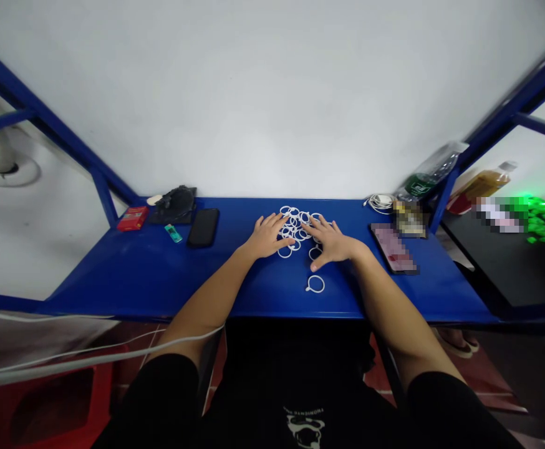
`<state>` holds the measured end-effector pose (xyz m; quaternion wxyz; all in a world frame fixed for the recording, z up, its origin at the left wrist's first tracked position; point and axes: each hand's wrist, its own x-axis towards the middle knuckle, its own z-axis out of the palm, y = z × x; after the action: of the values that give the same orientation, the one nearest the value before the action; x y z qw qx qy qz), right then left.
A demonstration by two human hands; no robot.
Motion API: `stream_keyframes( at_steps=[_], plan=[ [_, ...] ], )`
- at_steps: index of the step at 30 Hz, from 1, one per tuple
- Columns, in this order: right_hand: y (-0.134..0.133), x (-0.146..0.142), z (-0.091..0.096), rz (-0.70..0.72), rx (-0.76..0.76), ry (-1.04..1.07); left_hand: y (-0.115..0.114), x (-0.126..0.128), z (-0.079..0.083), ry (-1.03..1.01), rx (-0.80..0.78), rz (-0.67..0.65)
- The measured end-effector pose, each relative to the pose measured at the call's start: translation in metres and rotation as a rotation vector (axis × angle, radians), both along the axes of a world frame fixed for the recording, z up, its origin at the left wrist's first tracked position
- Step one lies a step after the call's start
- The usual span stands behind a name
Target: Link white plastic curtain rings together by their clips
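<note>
A heap of several white plastic rings (295, 226) lies in the middle of a blue table (151, 274). My left hand (267, 236) rests flat on the left side of the heap, fingers spread and open, touching the rings. My right hand (332, 242) lies flat on the right side of the heap, fingers stretched out over the rings. One single white ring (315, 284) lies apart, nearer the front edge, just below my right hand. Neither hand grips anything.
To the left lie a black phone (202, 227), a teal lighter (173, 233), a red box (133, 219) and a black bundle (175, 202). On the right are a second phone (393, 247), a coiled white cable (380, 201) and bottles (429, 171). Blue frame bars rise at both sides.
</note>
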<state>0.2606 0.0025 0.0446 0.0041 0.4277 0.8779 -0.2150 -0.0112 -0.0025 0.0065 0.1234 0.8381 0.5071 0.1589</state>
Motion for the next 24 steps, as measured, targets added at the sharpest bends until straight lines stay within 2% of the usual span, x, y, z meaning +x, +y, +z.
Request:
stream_keyframes(
  at_steps=[3,5,9,13,18,21,24],
  plan=[
    [-0.007,-0.001,-0.001,0.114,-0.044,-0.035,0.001,-0.002,-0.002,0.009,-0.049,-0.005],
    [-0.009,-0.008,-0.005,0.107,-0.011,-0.041,0.001,-0.003,-0.003,0.007,-0.064,-0.006],
    [-0.003,-0.017,-0.010,-0.076,0.141,-0.007,0.001,-0.003,-0.004,0.016,-0.059,-0.044],
    [0.008,-0.013,-0.012,-0.218,0.253,0.109,0.000,-0.001,-0.005,0.030,-0.050,-0.070],
    [0.013,-0.005,-0.014,-0.218,0.203,0.098,-0.001,0.003,-0.003,0.050,-0.082,-0.064],
    [0.012,-0.009,-0.017,-0.182,0.135,0.029,-0.002,0.005,0.000,0.068,-0.097,-0.066],
    [0.010,-0.018,-0.020,-0.159,0.145,0.028,-0.003,0.007,0.001,0.072,-0.071,-0.050]
  ],
)
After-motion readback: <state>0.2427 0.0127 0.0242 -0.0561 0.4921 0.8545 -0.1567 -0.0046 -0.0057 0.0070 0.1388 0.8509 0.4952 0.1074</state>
